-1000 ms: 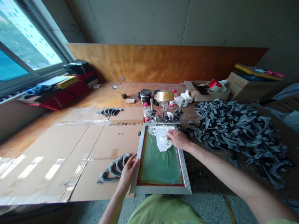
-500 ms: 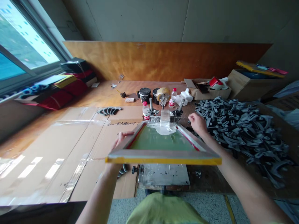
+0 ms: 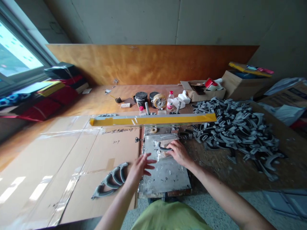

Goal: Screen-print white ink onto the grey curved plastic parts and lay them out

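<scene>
A grey curved handle (image 3: 163,148) lies over the small block on the flat metal plate (image 3: 165,175), and my right hand (image 3: 177,154) is closed on its right end. My left hand (image 3: 141,166) hovers over the plate's left side, fingers spread, holding nothing. Beyond both hands, the screen-printing frame (image 3: 153,120) is lifted and seen edge-on, its yellow-taped front bar facing me; its mesh is hidden. Several similar curved handles (image 3: 112,179) rest in a row on the cardboard to the left of my left hand.
A big pile of grey handles (image 3: 237,134) covers the bench at right. Flat cardboard (image 3: 69,153) spreads over the left. Black tubs (image 3: 141,98), a tape roll (image 3: 159,101), a red-capped bottle (image 3: 170,99) and an open carton (image 3: 203,91) stand behind the frame.
The frame has swung up from a sloping position to edge-on. My left hand has left its side and come over the plate. My right hand has brought a curved handle onto the plate.
</scene>
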